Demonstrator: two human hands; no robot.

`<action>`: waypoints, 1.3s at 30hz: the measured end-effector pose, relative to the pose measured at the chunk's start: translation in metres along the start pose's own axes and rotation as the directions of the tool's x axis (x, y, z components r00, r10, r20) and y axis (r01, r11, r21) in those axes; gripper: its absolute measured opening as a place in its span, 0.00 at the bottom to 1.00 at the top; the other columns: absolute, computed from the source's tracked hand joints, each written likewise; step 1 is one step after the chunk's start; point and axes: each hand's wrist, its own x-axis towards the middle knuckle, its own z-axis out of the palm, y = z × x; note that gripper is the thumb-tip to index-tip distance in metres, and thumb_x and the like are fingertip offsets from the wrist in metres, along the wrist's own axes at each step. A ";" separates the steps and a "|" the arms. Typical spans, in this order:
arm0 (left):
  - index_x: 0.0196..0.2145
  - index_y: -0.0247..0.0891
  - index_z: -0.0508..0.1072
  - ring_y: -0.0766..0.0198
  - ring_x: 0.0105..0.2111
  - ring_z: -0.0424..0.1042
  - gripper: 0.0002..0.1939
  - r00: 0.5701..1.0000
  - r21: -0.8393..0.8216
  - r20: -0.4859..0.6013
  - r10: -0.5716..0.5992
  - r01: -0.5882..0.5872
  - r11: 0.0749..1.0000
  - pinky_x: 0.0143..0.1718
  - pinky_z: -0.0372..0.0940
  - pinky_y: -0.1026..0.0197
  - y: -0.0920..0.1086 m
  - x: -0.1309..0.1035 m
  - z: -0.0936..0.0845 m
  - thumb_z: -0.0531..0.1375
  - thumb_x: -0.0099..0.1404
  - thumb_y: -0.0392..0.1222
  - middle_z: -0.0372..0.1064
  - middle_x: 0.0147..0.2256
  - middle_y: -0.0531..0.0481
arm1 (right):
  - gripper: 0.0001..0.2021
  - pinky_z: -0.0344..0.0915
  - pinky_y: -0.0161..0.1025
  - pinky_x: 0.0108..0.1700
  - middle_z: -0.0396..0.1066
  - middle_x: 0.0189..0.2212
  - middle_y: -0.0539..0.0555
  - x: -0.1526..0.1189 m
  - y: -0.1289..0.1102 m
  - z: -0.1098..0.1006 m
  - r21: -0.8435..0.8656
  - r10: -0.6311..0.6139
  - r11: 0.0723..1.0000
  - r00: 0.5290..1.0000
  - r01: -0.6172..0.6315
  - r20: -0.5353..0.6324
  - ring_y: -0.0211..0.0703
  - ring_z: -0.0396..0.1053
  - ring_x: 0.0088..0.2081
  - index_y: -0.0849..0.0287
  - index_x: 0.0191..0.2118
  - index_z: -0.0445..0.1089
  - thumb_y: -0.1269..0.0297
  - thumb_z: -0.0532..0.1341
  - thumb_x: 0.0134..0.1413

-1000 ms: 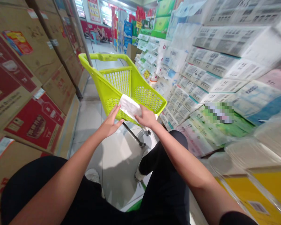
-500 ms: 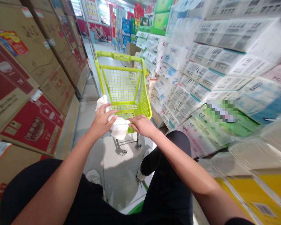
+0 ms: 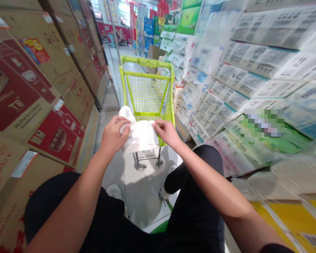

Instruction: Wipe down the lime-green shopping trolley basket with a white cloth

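A white cloth (image 3: 143, 135) is stretched between my two hands, in front of the near end of a lime-green shopping cart (image 3: 146, 73). My left hand (image 3: 115, 133) pinches it at the left, where a loose flap stands up above my fingers. At the upper right corner, my right hand (image 3: 165, 130) grips the edge between thumb and fingers. Part of the cart's basket and its front rim are hidden behind the cloth. Below it the cart's wheels rest on the tiled floor.
Brown and red cartons (image 3: 56, 135) are stacked along the left. Wrapped tissue packs (image 3: 234, 75) rise in a tall stack on the right, with yellow packs (image 3: 292, 218) lower down. A thin metal pole (image 3: 115, 35) stands left of the cart. Part of a green object (image 3: 160, 227) shows beneath me.
The bunched cloth has been spread wider, as my right hand draws its corner out to the right. My view has turned slightly left.
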 end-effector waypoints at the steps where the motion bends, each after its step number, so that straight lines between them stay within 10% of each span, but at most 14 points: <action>1: 0.43 0.41 0.79 0.54 0.48 0.75 0.13 1.000 -0.026 0.007 0.017 -0.016 1.000 0.54 0.69 0.52 0.000 0.001 -0.002 0.54 0.73 0.45 0.74 0.46 0.45 | 0.19 0.67 0.35 0.40 0.81 0.40 0.55 0.002 0.002 -0.007 -0.015 0.004 1.000 0.998 -0.004 -0.055 0.43 0.76 0.36 0.61 0.46 0.79 0.55 0.53 0.71; 12: 0.48 0.44 0.80 0.43 0.56 0.65 0.14 0.959 0.160 0.247 0.137 -0.180 0.971 0.59 0.56 0.36 -0.004 -0.008 0.005 0.56 0.73 0.47 0.76 0.53 0.44 | 0.16 0.64 0.44 0.47 0.81 0.42 0.59 -0.005 0.039 -0.077 -0.425 0.147 0.858 0.932 -0.287 -0.333 0.53 0.75 0.43 0.59 0.44 0.79 0.65 0.53 0.63; 18: 0.43 0.42 0.79 0.49 0.46 0.72 0.18 0.886 0.138 0.402 0.231 -0.308 0.941 0.54 0.56 0.39 0.007 -0.010 0.010 0.51 0.78 0.47 0.78 0.41 0.43 | 0.18 0.60 0.44 0.56 0.77 0.52 0.61 -0.013 0.009 -0.031 -0.482 -0.078 0.856 0.968 0.188 0.238 0.54 0.71 0.55 0.58 0.54 0.75 0.53 0.56 0.70; 23: 0.47 0.43 0.79 0.47 0.50 0.72 0.16 0.890 0.110 0.384 0.244 -0.306 0.946 0.57 0.57 0.39 0.009 -0.011 0.002 0.53 0.77 0.48 0.78 0.46 0.43 | 0.19 0.61 0.41 0.52 0.81 0.45 0.58 -0.015 0.011 -0.025 -0.467 0.004 0.860 0.913 0.205 0.408 0.50 0.75 0.48 0.56 0.50 0.78 0.51 0.54 0.73; 27: 0.55 0.45 0.76 0.44 0.66 0.62 0.17 0.994 0.065 0.109 0.029 -0.036 0.997 0.66 0.55 0.37 -0.004 -0.004 0.002 0.57 0.73 0.49 0.67 0.63 0.42 | 0.17 0.63 0.40 0.46 0.81 0.44 0.58 -0.012 0.022 -0.047 -0.453 0.057 0.879 0.912 0.147 0.407 0.49 0.77 0.44 0.56 0.49 0.79 0.51 0.58 0.70; 29: 0.62 0.45 0.70 0.44 0.68 0.61 0.25 0.977 -0.125 -0.016 -0.214 0.210 0.970 0.67 0.58 0.38 -0.015 0.003 0.012 0.60 0.70 0.50 0.61 0.67 0.40 | 0.19 0.64 0.41 0.47 0.81 0.44 0.60 -0.009 0.016 -0.046 -0.495 0.066 0.857 0.922 0.144 0.382 0.51 0.76 0.45 0.58 0.49 0.79 0.49 0.59 0.68; 34: 0.73 0.43 0.53 0.48 0.56 0.76 0.42 0.719 -0.578 0.397 -0.571 0.679 0.453 0.52 0.74 0.46 -0.023 0.019 0.048 0.63 0.66 0.48 0.71 0.61 0.37 | 0.27 0.65 0.44 0.51 0.79 0.52 0.62 0.002 -0.024 0.013 -0.486 -0.081 0.823 0.908 0.294 0.412 0.56 0.75 0.53 0.58 0.56 0.75 0.41 0.54 0.70; 39: 0.68 0.38 0.61 0.54 0.44 0.81 0.42 0.736 -0.681 0.373 -0.565 0.631 0.372 0.45 0.77 0.54 -0.015 0.030 0.054 0.62 0.55 0.32 0.81 0.47 0.44 | 0.29 0.65 0.45 0.46 0.80 0.45 0.65 0.000 -0.042 0.053 -0.627 0.030 0.740 0.918 0.245 0.395 0.58 0.78 0.45 0.58 0.58 0.71 0.43 0.45 0.75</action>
